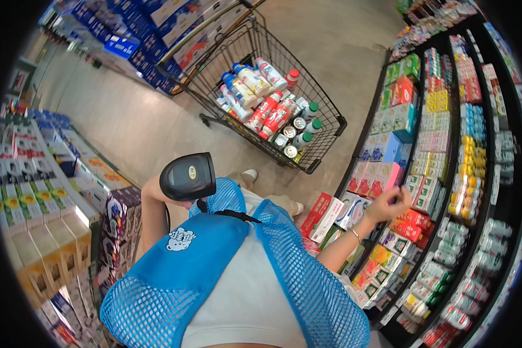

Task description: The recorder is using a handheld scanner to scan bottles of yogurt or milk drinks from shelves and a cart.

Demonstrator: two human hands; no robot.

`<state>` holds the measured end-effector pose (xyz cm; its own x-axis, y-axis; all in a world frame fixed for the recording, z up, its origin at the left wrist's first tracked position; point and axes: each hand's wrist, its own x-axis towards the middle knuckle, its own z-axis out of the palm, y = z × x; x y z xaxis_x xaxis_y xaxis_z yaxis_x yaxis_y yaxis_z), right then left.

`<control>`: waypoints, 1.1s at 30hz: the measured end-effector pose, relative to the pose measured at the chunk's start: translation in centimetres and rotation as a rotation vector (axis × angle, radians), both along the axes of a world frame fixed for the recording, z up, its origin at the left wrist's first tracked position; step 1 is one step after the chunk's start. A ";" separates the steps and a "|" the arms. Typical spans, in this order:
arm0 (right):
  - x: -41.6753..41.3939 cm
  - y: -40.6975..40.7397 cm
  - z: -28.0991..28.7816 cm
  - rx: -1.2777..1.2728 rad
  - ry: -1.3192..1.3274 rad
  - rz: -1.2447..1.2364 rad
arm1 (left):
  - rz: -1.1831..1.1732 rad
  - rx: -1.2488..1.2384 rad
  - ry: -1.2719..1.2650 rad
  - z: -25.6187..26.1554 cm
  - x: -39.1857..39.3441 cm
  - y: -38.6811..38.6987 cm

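Observation:
My left hand is mostly hidden behind a black handheld barcode scanner (188, 177), which it holds up in front of my left side. A thin cable hangs below the scanner. My right hand (387, 205) is stretched out to the stocked shelf on the right, fingers curled with a gap at the thumb and nothing visible in them. Just beyond it sit pink cartons (372, 178) and cartons with green labels (421, 190). Red packs (411, 226) lie just below its fingers; whether it touches any of these I cannot tell.
Ahead stands a black wire shopping cart (326, 93) holding several bottles (243, 89) and cans (289, 132). Blue boxes (156, 65) are stacked behind it. A display of cartons (30, 204) flanks my left. A red-and-white box (322, 217) lies low beside my right leg.

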<state>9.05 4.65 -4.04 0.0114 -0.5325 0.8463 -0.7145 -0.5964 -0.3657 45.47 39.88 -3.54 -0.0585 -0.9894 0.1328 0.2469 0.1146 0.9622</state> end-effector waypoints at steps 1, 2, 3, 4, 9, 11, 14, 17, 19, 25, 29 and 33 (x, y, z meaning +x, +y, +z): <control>0.7 -0.1 -1.7 0.105 -0.062 0.014 | -0.027 -0.008 -0.001 -0.1 0.4 0.1; 1.2 -0.2 -3.5 0.212 -0.046 0.007 | -0.011 0.044 0.058 -0.1 0.8 0.0; 1.7 -0.2 -5.4 0.323 -0.031 0.002 | 0.008 0.101 0.116 -0.3 1.2 0.2; 2.5 0.1 -7.0 0.491 -0.066 0.071 | -0.004 0.109 0.120 -0.9 1.8 0.4; 5.6 2.8 -17.3 0.760 0.174 0.421 | -0.062 0.097 0.108 -1.3 4.0 -0.1; 6.6 3.6 -20.8 0.849 0.213 0.525 | -0.043 0.149 0.141 -1.2 4.5 -0.1; 7.9 4.3 -22.4 0.913 0.225 0.539 | -0.036 0.173 0.222 -0.9 5.0 -0.5; 8.4 4.7 -23.8 1.019 0.233 0.528 | -0.033 0.208 0.264 -0.5 5.2 -0.9; 8.7 4.8 -24.3 1.063 0.201 0.520 | -0.008 0.226 0.238 -0.7 5.4 -1.2; 11.2 3.1 -23.9 1.021 0.170 0.346 | -0.007 0.253 0.308 -0.1 5.9 -4.6; 13.2 0.8 -23.5 0.985 0.205 0.356 | 0.034 0.264 0.311 -0.6 6.2 -5.8; 13.8 -0.9 -23.6 1.119 0.310 0.332 | 0.117 0.338 0.288 -1.3 6.3 -7.1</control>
<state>22.85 3.74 -27.67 0.4079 -0.9016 -0.1441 -0.7351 -0.2306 -0.6375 51.80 32.83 -4.88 0.0477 -0.9778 -0.2040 0.5141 -0.1511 0.8443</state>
